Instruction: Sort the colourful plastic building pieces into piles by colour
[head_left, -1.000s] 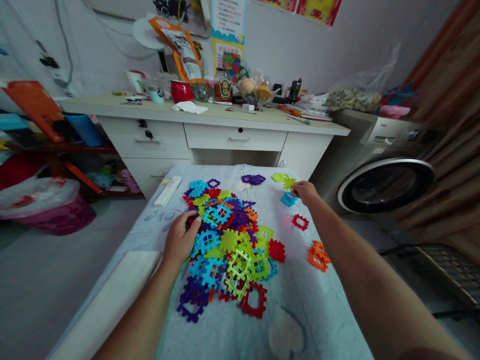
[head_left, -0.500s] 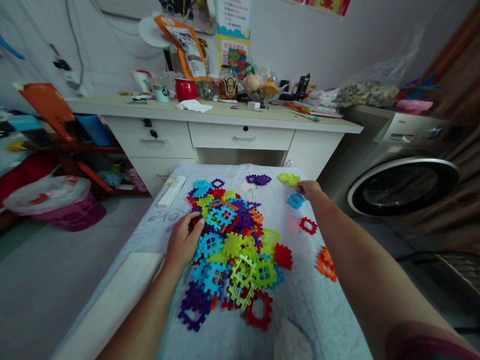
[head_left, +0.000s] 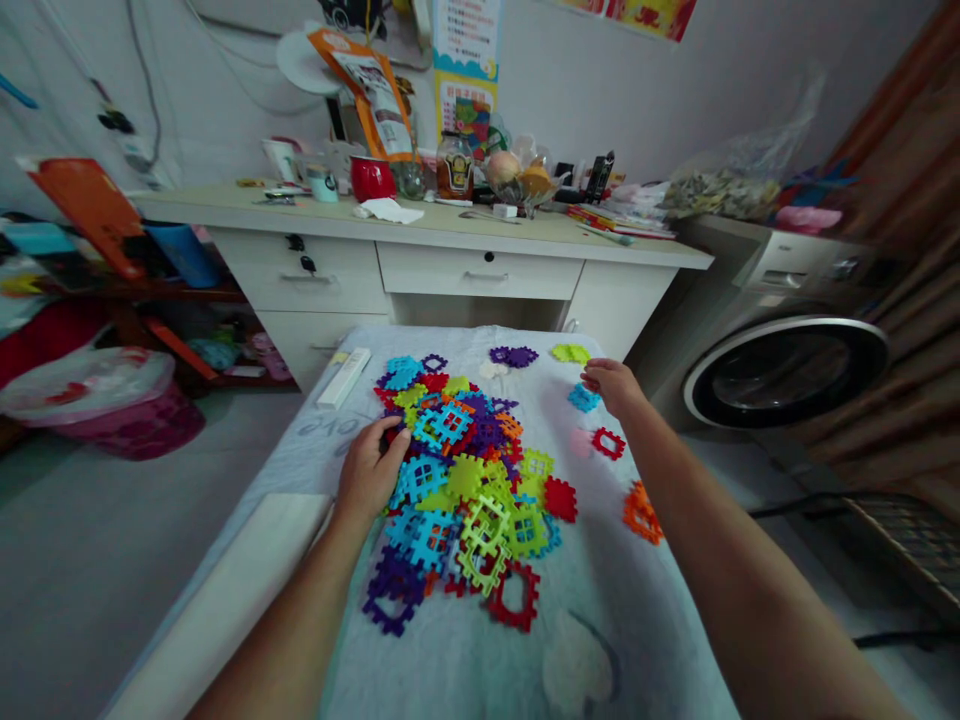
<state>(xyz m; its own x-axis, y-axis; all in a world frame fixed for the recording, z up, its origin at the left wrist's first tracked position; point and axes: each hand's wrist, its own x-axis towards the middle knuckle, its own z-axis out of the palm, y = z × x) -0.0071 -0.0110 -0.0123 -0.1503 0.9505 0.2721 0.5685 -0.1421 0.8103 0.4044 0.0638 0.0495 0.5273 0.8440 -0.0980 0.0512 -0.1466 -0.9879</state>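
Beside the pile point(head_left: 465, 478): left hand point(head_left: 370, 470), fingers curled; can't tell whether gripping.
Near blue piece point(head_left: 583, 398): right hand point(head_left: 613, 386), grip likewise unclear.

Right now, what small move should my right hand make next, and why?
I'd probably move your right hand to the red, solid, toothed plastic square: it sits exposed at the right edge of the multicoloured pile of plastic pieces, so it could join the red, open-centred plastic frame lying apart from the pile.
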